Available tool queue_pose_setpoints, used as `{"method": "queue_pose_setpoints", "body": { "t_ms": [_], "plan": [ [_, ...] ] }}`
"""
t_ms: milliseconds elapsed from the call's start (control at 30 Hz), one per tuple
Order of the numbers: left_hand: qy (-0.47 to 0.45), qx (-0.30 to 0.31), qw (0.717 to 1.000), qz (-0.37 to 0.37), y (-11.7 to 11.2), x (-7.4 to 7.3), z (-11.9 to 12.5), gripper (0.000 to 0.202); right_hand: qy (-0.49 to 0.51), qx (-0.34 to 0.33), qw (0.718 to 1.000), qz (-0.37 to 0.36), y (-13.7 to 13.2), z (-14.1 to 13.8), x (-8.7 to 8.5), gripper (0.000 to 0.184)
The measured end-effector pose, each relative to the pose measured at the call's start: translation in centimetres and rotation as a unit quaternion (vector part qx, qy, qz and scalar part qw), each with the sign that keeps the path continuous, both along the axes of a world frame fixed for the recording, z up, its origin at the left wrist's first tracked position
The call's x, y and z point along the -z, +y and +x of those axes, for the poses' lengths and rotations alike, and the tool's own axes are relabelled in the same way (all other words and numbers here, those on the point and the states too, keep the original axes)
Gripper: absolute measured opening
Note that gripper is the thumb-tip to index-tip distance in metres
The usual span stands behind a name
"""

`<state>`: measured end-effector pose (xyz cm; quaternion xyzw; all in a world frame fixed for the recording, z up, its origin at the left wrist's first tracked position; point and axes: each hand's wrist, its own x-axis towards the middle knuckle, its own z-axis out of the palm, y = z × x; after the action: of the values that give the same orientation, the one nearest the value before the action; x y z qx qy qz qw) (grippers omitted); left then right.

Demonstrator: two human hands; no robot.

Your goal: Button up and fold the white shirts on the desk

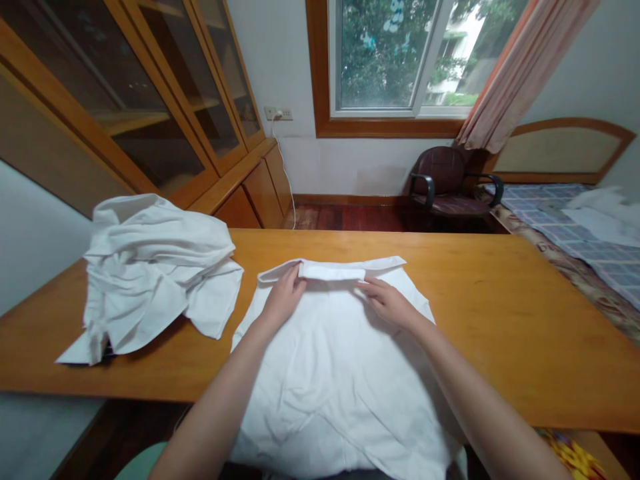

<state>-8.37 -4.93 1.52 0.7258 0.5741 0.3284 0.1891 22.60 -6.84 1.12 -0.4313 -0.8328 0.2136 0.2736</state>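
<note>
A white garment (330, 360) lies spread flat on the wooden table (500, 300), its near part hanging over the front edge toward me. Its far edge is turned back into a narrow folded band (333, 270). My left hand (283, 297) pinches the left end of that band, fingers closed on the cloth. My right hand (387, 300) rests at the band's right end, fingers curled onto the fabric.
A crumpled pile of white cloth (150, 267) sits on the table's left part. Wooden glass-door cabinets (165, 100) line the left wall. Beyond the table stand a dark armchair (447, 183) under the window and a bed (590, 233) at right.
</note>
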Motion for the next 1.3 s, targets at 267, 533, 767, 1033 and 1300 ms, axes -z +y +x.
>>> {"method": "queue_pose_setpoints", "body": {
  "t_ms": [267,533,767,1033,1300],
  "plan": [
    [-0.191,-0.054,0.979,0.037,3.7,1.3,0.9,0.045,0.056,0.055,0.997,0.018,4.5,-1.9,0.6,0.049],
    [0.192,0.058,0.979,0.034,-0.5,3.2,2.8,0.041,-0.103,0.059,0.988,0.097,2.5,-2.2,3.0,0.035],
    [0.233,0.077,0.968,0.051,-4.0,2.0,4.0,0.039,-0.154,0.08,0.982,0.078,-0.4,-1.1,1.6,0.034],
    [0.124,0.045,0.99,0.044,2.2,-0.3,5.2,0.019,-0.176,0.133,0.975,0.002,2.4,-4.0,-2.1,0.025],
    [0.061,-0.003,0.998,-0.023,7.8,2.2,6.3,0.016,-0.168,0.166,0.968,-0.086,6.6,-8.4,-1.2,0.028]
  ]
}}
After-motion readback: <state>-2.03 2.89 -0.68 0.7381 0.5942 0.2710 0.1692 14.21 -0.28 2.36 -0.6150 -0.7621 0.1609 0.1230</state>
